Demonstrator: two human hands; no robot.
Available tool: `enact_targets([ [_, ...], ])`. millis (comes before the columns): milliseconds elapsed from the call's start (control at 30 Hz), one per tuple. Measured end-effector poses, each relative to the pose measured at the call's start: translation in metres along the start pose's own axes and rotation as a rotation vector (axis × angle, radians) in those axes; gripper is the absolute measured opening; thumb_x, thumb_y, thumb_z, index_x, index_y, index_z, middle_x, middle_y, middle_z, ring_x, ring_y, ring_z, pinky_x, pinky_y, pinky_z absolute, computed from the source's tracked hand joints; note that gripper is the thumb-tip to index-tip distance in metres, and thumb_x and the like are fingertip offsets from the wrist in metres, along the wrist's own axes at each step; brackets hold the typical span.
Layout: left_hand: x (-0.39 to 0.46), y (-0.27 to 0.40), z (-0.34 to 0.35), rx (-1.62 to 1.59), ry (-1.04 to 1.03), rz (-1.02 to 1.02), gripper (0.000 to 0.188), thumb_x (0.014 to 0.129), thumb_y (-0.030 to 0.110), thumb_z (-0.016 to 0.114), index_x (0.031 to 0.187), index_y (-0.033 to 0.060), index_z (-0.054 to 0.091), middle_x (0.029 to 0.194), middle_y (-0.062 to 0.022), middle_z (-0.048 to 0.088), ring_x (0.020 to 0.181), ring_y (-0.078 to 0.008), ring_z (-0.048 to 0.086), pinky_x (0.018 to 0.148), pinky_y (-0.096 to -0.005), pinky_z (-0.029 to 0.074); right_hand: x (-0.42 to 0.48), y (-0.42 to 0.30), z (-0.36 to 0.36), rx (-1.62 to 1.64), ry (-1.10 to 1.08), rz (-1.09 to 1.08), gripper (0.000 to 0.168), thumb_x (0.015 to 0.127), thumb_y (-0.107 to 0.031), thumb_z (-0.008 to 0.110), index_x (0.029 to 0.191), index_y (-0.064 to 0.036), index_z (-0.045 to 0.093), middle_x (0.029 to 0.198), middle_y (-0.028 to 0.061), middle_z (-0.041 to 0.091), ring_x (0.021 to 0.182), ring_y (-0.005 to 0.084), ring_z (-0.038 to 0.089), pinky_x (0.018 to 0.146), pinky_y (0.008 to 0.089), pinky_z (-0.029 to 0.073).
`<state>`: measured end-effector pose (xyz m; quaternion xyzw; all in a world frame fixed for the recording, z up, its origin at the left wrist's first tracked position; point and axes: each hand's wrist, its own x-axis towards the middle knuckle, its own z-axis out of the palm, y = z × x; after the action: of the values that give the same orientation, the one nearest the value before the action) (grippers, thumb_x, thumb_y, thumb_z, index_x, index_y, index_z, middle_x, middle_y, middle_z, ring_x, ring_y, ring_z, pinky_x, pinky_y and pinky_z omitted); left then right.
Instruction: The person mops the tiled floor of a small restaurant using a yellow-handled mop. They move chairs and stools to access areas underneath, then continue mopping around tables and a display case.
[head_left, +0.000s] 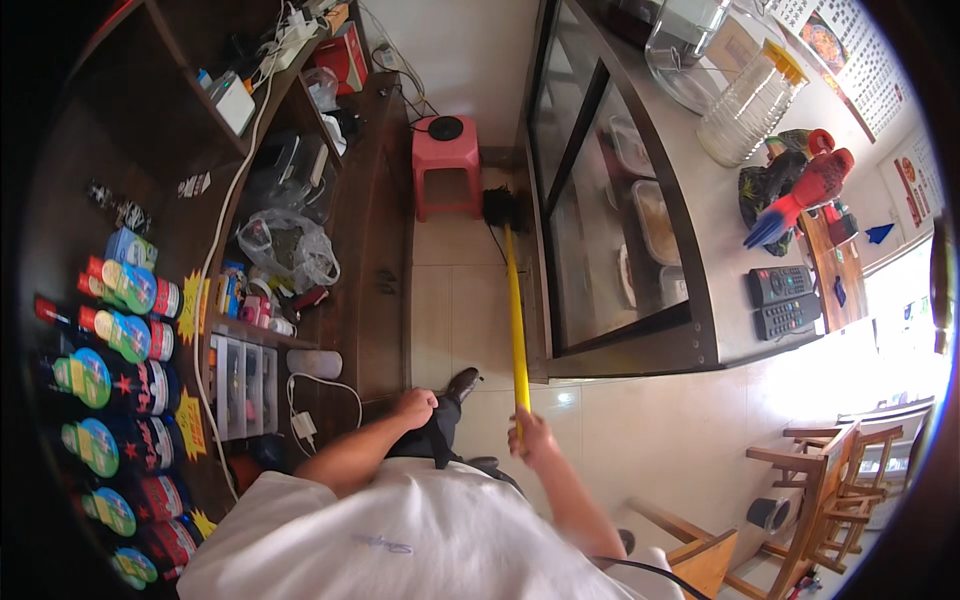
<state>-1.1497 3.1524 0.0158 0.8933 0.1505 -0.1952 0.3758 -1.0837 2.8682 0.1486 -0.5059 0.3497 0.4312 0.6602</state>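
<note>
My right hand (534, 437) grips the lower end of a yellow pole (517, 322). At the pole's far end a dark mop head (501, 206) rests on the tiled floor (450, 315), close to the front right leg of a pink plastic stool (448, 154). A round black object (445, 128) lies on the stool's seat. My left hand (416, 409) is curled in front of my body, near the wooden cabinet's edge, and nothing shows in it. My dark shoe (463, 384) points forward on the floor between the two hands.
A glass-fronted display case (622, 360) flanks the aisle on the right, with remote controls (784, 300) and a parrot figurine (806, 191) on top. Dark wooden shelving (382, 225) lines the left, holding several bottles (150, 386) and a dangling cable (247, 161). Wooden chairs (832, 480) stand behind right.
</note>
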Motion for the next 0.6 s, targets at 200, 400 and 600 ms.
enact_targets([
  [200, 0.016, 0.032, -0.036, -0.077, 0.012, -0.020, 0.015, 0.083, 0.017, 0.059, 0.084, 0.0052, 0.069, 0.074, -0.0118, 0.069, 0.066, -0.0221, 0.067, 0.064, -0.0351, 0.051, 0.174, -0.124, 0.024, 0.148, -0.110, 0.009, 0.034, 0.095, -0.044, 0.055, 0.088, -0.011, 0.051, 0.056, 0.0009, 0.049, 0.039, 0.0135, 0.042, 0.035, 0.0272, 0.037],
  [400, 0.026, 0.015, -0.022, -0.043, 0.055, 0.035, 0.017, 0.079, 0.008, 0.056, 0.086, 0.0074, 0.071, 0.090, -0.0140, 0.070, 0.087, -0.0298, 0.067, 0.078, -0.0391, 0.052, 0.169, -0.051, 0.028, 0.163, -0.102, 0.007, 0.033, 0.094, -0.046, 0.057, 0.090, -0.013, 0.053, 0.055, 0.0020, 0.047, 0.040, 0.0150, 0.046, 0.034, 0.0261, 0.039],
  [600, 0.006, 0.034, -0.008, -0.115, -0.088, 0.005, 0.017, 0.073, 0.010, 0.063, 0.087, 0.0096, 0.072, 0.092, -0.0124, 0.071, 0.091, -0.0290, 0.067, 0.082, -0.0387, 0.052, 0.025, 0.015, 0.003, 0.187, -0.055, 0.015, 0.033, 0.094, -0.042, 0.057, 0.098, -0.010, 0.050, 0.056, 0.0035, 0.045, 0.042, 0.0149, 0.044, 0.035, 0.0253, 0.036],
])
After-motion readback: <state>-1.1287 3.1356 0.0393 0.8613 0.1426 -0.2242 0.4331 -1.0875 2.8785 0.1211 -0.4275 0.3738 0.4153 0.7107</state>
